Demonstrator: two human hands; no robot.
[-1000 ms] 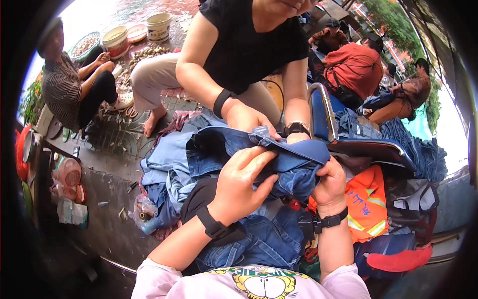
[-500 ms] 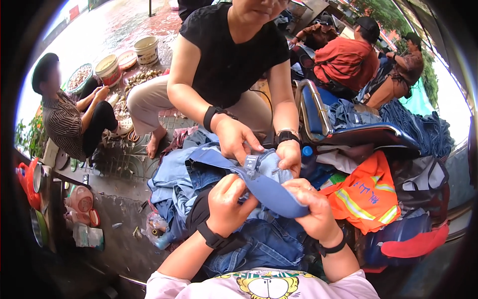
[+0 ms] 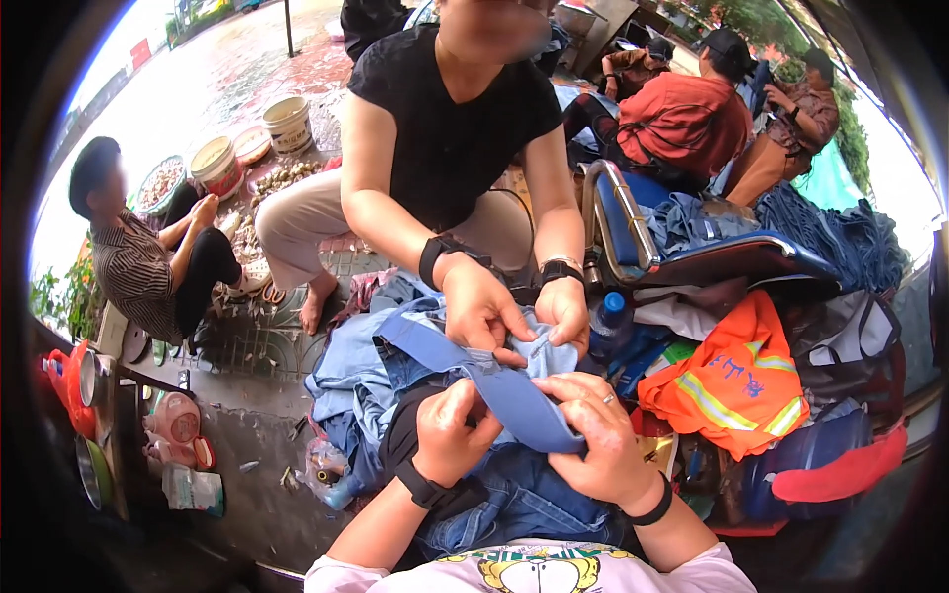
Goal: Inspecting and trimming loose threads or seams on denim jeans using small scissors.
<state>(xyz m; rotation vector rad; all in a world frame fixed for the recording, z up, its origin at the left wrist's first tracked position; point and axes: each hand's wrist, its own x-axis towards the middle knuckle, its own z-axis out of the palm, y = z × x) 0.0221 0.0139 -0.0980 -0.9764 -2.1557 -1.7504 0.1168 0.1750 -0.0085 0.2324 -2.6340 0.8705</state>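
Note:
A blue garment (image 3: 420, 339) is stretched between my hands and those of a person facing me, its wide band-like edge running toward me. My right hand (image 3: 601, 440) grips the near right end of this band, thumb and fingers closed over it. On the band's left side my left hand (image 3: 450, 435) is closed in a pinch at the cloth's lower edge. Across from me, the other person's hands (image 3: 484, 308) pinch a pale blue part of the same garment. Beneath lie more denim pieces (image 3: 539, 494), over my lap.
Blue clothes (image 3: 346, 361) are heaped at left. An orange vest with reflective stripes (image 3: 727, 381), a blue-capped bottle (image 3: 610, 321) and a chair (image 3: 712, 259) piled with denim are on the right. Buckets (image 3: 289, 124) stand at far left near a seated person. More people sit at far right.
The band's near end has moved lower and slightly left with my right hand. The other person's fingers have shifted down the cloth and now cover the dark label that showed before.

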